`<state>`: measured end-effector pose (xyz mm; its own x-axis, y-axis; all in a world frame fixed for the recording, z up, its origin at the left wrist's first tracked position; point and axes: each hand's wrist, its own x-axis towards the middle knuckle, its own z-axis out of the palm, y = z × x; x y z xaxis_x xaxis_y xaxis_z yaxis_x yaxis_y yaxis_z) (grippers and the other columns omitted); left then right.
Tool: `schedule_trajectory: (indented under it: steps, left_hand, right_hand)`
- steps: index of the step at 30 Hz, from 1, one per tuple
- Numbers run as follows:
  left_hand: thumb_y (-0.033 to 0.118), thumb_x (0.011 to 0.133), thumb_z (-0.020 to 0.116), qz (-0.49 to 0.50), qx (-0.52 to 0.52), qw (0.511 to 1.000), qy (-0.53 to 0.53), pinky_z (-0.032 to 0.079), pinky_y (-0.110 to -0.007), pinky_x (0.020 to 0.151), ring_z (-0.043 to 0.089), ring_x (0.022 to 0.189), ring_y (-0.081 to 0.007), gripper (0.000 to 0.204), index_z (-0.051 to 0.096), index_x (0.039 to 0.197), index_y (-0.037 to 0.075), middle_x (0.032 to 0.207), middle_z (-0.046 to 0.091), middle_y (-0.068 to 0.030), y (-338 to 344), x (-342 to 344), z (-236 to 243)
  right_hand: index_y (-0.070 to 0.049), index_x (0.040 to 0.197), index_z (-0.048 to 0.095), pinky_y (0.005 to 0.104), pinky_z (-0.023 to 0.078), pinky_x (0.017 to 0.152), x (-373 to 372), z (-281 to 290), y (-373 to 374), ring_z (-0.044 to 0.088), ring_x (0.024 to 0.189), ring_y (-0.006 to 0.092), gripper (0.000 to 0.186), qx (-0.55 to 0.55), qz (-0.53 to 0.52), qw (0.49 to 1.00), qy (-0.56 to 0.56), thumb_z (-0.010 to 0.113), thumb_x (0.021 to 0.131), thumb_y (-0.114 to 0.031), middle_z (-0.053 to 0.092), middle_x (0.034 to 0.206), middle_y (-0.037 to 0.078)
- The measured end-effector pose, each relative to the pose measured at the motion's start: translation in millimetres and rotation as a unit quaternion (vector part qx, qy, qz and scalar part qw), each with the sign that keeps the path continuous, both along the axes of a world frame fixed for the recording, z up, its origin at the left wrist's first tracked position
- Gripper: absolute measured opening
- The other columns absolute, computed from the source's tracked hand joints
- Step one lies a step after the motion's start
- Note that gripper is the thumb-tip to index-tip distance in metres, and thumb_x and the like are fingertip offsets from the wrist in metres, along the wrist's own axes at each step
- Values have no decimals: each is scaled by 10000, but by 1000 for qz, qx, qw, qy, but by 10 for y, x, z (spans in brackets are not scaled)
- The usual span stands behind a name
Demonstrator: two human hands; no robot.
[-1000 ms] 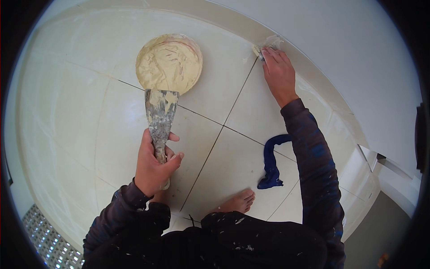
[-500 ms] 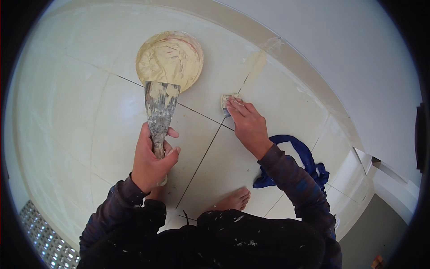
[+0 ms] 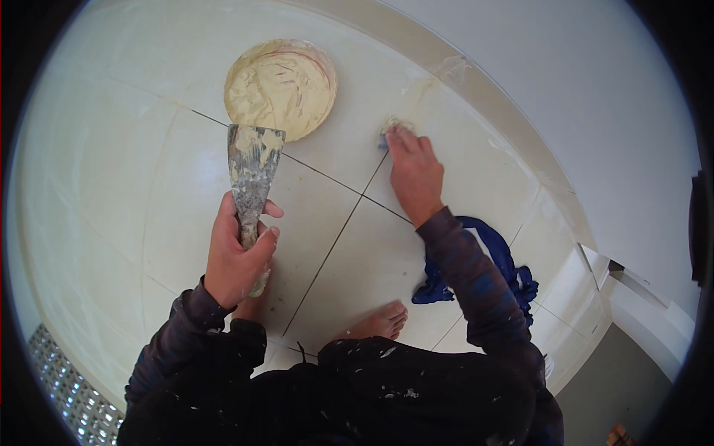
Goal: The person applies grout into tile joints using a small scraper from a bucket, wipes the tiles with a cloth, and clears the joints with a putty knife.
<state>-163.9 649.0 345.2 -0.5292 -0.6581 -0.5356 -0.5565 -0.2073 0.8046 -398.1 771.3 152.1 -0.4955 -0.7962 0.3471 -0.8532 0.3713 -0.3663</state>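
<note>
My left hand [image 3: 236, 253] is closed round the handle of a putty knife [image 3: 254, 167]. Its blade points away from me, smeared with pale yellow paste. In the picture the blade tip overlaps the near rim of a round tub [image 3: 334, 89] of yellow paste [image 3: 275, 89]. My right hand [image 3: 418, 175] presses a small flat spreader [image 3: 382, 141] against the tiled floor, fingers together on its back. Paste is heaped along the spreader's far edge; most of the tool is hidden under my fingers. A faint yellow smear [image 3: 425, 91] lies just beyond it on a tile joint.
Dark joints [image 3: 335, 241] cross on the glossy cream tiles [image 3: 312, 223]. A dark blue cloth [image 3: 502, 256] lies under and beside my right forearm. A white wall [image 3: 565, 74] with a beige skirting runs along the far right. My bare foot [image 3: 379, 321] is near the front.
My right hand has slid the spreader farther away along the joint, and the yellow strip there looks thinner. My left hand still holds the putty knife. The whole view has shifted slightly.
</note>
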Motion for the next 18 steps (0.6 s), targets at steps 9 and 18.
schedule_trajectory:
  steps: [9, 18]
  left_hand:
    - [-53, 929, 551, 13, 39, 999, 20, 484, -261, 560, 520, 651, -64, 354, 446, 1255, 37, 1066, 589, -37, -48, 142, 83]
    - [-24, 955, 482, 89, 73, 991, 67, 475, -250, 548, 494, 595, -58, 298, 458, 1246, 33, 1049, 609, -73, -156, 353, -22]
  right_hand:
    - [-41, 1210, 684, 417, 569, 914, 503, 583, 328, 681, 1083, 344, 309, 29, 64, 957, -280, 624, 909, -6, 722, 1185, 134]
    - [-53, 1182, 701, 419, 585, 826, -443, 31, -108, 676, 979, 306, 340, -3, -13, 1000, -22, 576, 873, 15, 746, 1180, 87]
